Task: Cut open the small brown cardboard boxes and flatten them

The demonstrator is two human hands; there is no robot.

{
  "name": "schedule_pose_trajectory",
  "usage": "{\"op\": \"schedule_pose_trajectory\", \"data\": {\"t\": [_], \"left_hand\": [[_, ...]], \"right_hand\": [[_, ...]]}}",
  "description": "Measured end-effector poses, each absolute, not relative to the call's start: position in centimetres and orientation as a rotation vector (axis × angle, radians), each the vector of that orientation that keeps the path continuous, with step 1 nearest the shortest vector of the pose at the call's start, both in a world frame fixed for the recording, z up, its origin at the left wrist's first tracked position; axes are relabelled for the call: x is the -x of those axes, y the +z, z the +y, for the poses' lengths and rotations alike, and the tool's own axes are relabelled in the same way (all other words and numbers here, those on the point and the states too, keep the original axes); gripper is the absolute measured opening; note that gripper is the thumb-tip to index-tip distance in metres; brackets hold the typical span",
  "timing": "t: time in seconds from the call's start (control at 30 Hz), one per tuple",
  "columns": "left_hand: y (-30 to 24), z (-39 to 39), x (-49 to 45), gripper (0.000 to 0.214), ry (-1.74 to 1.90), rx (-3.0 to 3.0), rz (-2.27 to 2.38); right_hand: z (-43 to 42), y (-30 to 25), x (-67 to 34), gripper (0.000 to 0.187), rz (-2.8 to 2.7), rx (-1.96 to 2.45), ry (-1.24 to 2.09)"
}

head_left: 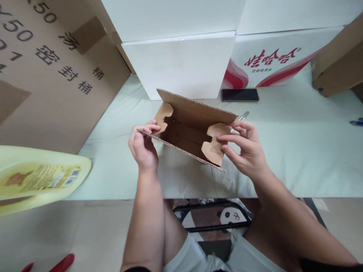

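Note:
A small brown cardboard box (pixel 195 107) with its top open tilts above the green cloth in the middle of the view. Its two notched end flaps fold inward, and the inside looks dark. My left hand (pixel 143 145) grips the near left corner, fingers over the left flap (pixel 163 113) and thumb outside. With its fingers bent, my right hand (pixel 244 147) holds the right end of the box, index finger and thumb on the right flap (pixel 217 141). A thin, shiny object (pixel 244 116) shows partly behind the right corner; its kind I cannot make out.
White boxes (pixel 181 64) stand behind, one with red print (pixel 269 62). A phone (pixel 239 95) lies before them. At left are a large carton (pixel 65 98) and a yellow bottle (pixel 42 173); at right, another carton (pixel 337 60) and a pen (pixel 356 123).

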State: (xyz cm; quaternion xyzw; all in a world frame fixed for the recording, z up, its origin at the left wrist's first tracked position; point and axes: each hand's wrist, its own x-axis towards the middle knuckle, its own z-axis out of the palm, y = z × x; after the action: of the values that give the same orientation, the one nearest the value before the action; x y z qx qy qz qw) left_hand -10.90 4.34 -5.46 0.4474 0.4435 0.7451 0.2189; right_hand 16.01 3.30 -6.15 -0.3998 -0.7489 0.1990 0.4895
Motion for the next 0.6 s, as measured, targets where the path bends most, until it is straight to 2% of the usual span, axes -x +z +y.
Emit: {"op": "schedule_pose_trajectory", "data": {"t": [0.03,0.13,0.17,0.2,0.3,0.4,0.5,0.6], "left_hand": [[-5.7,4.5,11.0,0.040,2.062,-1.281,1.237],[-6.5,4.7,11.1,0.040,2.007,-1.373,1.336],[-6.7,4.7,11.1,0.044,1.984,-1.386,1.374],[-6.9,4.7,11.1,0.051,1.969,-1.399,1.402],[-7.2,4.8,11.2,0.064,1.955,-1.477,1.439],[-7.4,4.8,11.3,0.053,1.915,-1.572,1.506],[-7.3,4.7,11.4,0.040,1.831,-1.637,1.612],[-7.2,4.5,11.6,0.039,1.725,-1.611,1.659]], "right_hand": [[3.4,-6.4,-16.0,0.025,-1.778,0.980,0.504],[3.6,-6.9,-16.2,0.070,-1.691,0.975,0.641],[3.6,-7.0,-16.2,0.080,-1.698,0.963,0.689],[3.6,-7.0,-16.3,0.083,-1.723,0.949,0.718],[3.6,-6.5,-16.5,0.061,-1.845,0.904,0.696],[3.4,-5.7,-16.8,0.039,-1.896,0.831,0.666],[3.2,-5.2,-17.0,0.031,-1.891,0.749,0.727],[2.9,-4.9,-16.9,0.026,-1.905,0.671,0.789]]}}
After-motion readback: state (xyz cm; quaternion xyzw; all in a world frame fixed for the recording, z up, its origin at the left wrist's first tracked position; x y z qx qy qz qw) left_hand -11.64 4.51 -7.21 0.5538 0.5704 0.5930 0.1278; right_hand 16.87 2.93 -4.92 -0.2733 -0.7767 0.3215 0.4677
